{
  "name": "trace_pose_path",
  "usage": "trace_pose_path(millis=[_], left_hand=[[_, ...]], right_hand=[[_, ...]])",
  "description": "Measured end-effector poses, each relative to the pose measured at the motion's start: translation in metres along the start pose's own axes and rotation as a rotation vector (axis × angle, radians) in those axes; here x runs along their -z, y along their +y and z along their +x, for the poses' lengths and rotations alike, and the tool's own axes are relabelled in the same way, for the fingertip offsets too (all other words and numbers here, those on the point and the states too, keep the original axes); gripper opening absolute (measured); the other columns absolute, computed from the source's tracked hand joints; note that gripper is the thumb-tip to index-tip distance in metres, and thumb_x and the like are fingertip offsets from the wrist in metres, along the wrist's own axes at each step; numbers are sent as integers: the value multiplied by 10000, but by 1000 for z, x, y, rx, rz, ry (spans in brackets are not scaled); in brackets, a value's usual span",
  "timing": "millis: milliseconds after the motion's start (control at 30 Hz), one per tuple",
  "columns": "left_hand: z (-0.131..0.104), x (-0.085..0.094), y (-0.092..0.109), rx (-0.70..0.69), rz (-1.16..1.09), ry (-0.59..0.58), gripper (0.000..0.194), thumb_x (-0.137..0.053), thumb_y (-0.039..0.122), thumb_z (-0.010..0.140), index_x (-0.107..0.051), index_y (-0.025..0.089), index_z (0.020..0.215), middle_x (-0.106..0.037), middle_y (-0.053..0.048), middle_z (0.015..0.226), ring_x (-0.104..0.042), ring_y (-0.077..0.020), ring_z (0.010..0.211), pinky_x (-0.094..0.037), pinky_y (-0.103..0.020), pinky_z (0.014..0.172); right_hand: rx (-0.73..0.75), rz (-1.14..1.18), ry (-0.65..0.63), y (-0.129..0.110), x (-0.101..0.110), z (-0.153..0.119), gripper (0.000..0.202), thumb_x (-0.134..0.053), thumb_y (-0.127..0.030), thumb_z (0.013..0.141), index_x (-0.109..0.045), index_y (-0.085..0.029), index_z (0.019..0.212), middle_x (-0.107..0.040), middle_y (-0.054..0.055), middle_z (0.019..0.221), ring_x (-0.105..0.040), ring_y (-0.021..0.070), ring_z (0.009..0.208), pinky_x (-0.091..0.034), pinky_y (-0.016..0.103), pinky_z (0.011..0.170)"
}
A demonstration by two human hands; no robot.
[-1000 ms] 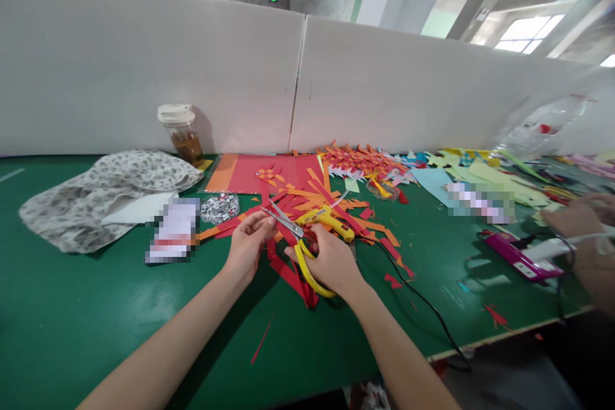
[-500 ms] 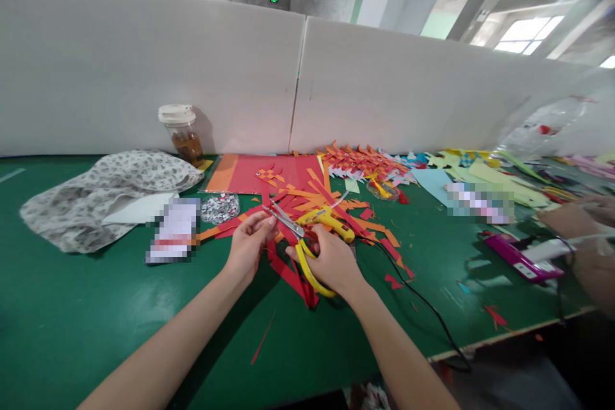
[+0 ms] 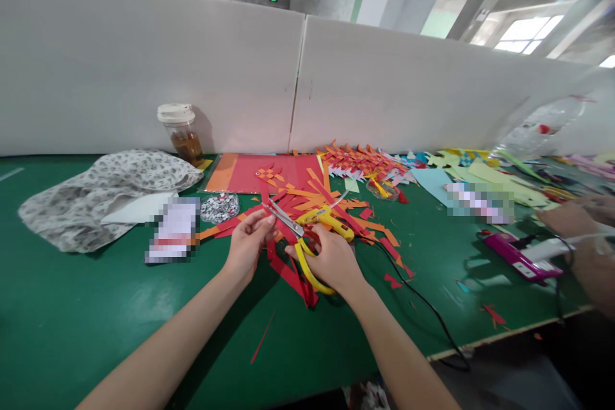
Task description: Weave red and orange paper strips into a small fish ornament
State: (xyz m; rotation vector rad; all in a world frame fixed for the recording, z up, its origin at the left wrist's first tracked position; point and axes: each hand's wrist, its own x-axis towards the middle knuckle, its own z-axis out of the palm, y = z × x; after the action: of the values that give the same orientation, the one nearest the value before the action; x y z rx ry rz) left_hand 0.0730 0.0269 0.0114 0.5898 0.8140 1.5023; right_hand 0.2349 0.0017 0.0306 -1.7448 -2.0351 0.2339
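Note:
My right hand [image 3: 332, 259] is closed around the yellow handles of a pair of scissors [image 3: 294, 225], whose metal blades point up and left. At the blade tips, the fingers of my left hand [image 3: 250, 242] are pinched on a red paper strip, mostly hidden by the fingers and blades. Beneath and beyond both hands lies a loose pile of red and orange paper strips [image 3: 288, 274]. A yellow glue gun [image 3: 334, 221] rests on that pile, just behind my right hand.
On the green table [image 3: 96, 320] stand a lidded cup [image 3: 185, 138], a bag of googly eyes [image 3: 220, 207] and patterned cloth [image 3: 115, 186]. Woven orange paper fish [image 3: 360, 160] are heaped behind. A black cord [image 3: 432, 314] runs right, near a purple glue gun [image 3: 521, 258] and another person's arm [image 3: 589, 256].
The two scissor blades look slightly closer together at their tips. Both hands stay in nearly the same place, and the things on the table have not moved.

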Motion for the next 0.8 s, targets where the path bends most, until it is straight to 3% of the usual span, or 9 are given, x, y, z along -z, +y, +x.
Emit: trace_pose_path(millis=[800], left_hand=[[-1, 0, 1, 6, 28, 30, 355, -823, 224, 514, -654, 129, 811, -677, 16, 669, -610, -65, 559, -520, -169, 581]], right_hand=[[6, 11, 56, 2, -1, 1, 365, -588, -544, 707, -557, -204, 833, -647, 23, 705, -607, 171, 639, -382, 238, 550]])
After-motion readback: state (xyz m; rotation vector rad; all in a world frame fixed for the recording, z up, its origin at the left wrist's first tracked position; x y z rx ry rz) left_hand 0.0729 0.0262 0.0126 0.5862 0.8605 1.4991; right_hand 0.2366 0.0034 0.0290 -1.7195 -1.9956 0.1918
